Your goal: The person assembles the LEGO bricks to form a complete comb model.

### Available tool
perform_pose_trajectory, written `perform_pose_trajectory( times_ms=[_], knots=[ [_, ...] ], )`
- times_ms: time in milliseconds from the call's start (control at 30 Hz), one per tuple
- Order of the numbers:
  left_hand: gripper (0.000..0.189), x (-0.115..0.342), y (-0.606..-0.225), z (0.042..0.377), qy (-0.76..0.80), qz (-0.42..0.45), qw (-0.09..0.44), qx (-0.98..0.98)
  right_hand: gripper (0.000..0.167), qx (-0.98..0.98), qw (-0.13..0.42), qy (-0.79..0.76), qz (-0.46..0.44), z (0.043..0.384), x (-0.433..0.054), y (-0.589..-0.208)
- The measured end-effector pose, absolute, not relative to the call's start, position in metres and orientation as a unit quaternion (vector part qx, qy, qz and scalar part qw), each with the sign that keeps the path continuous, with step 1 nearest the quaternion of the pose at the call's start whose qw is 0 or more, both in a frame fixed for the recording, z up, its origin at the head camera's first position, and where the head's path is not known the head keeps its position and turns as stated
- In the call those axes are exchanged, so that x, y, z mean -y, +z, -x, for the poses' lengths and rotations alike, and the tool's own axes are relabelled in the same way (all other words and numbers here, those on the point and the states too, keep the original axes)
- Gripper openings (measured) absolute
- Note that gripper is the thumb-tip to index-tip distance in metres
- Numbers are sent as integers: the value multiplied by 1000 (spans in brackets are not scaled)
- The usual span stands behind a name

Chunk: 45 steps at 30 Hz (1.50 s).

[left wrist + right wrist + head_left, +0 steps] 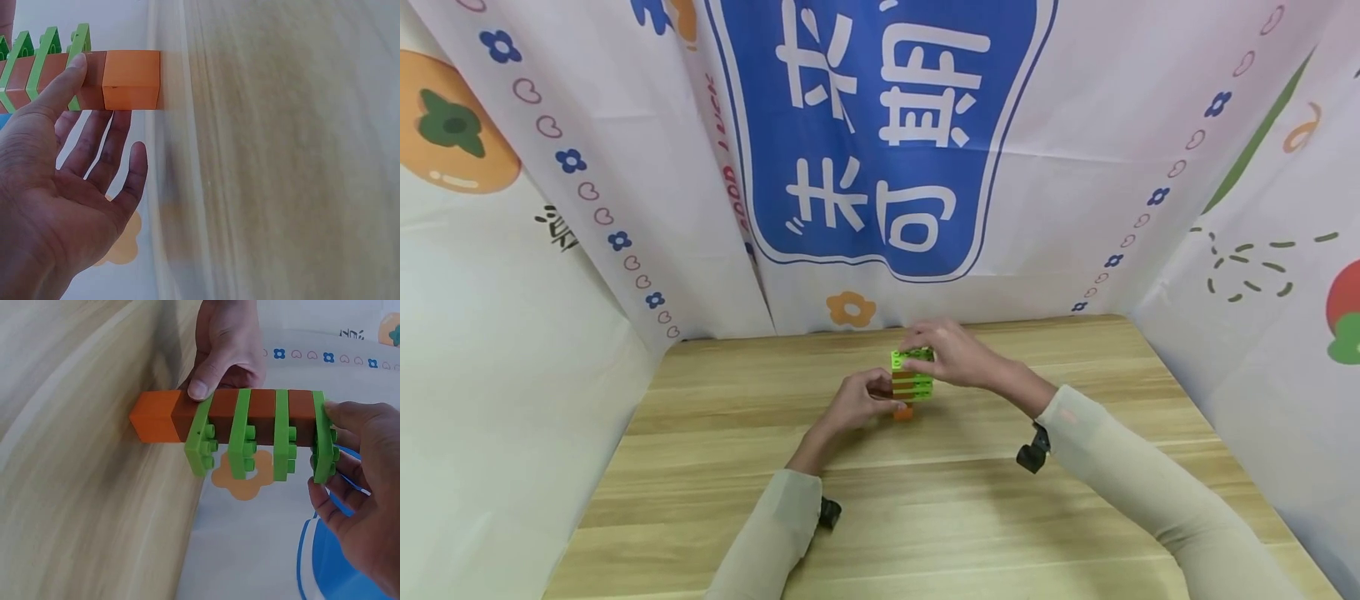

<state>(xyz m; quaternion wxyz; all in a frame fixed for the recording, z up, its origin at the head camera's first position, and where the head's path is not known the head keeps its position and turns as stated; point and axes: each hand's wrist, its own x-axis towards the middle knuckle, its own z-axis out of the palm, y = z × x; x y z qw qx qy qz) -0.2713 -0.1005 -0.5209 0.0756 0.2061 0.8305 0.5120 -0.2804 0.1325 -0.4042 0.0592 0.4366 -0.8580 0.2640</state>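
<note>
A tower of toy building blocks stands upright on the wooden table, brown blocks [260, 417] alternating with green plates [238, 434]. Its foot is an orange block [132, 80]. My left hand [855, 402] grips the tower low down, thumb on the lowest brown block [95, 80] and fingers round the far side. At the top, my right hand [958, 357] pinches the uppermost green plate [322, 440] between thumb and fingers. Each green plate juts out to one side past the brown blocks, with its studs showing. In the head view the hands cover part of the tower.
The wooden table [925, 517] reaches to a printed cloth [1045, 242] hanging close behind the tower. More white cloth hangs at the left [512, 333] and right sides. A small black device [1033, 450] sits at each wrist.
</note>
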Motion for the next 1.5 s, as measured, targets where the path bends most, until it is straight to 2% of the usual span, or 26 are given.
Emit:
perform_pose_trajectory(
  times_ms=[533,800,1500],
  knots=[
    [26,98,-522,272,514,-205,75,-830,58,804,99,398,-430,276,-166,-451],
    [27,97,-521,271,508,-201,76,-834,66,771,132,436,-445,276,-168,-472],
    [39,96,-521,278,513,-200,64,-832,92,794,49,480,-370,294,-159,-486]
  ],
)
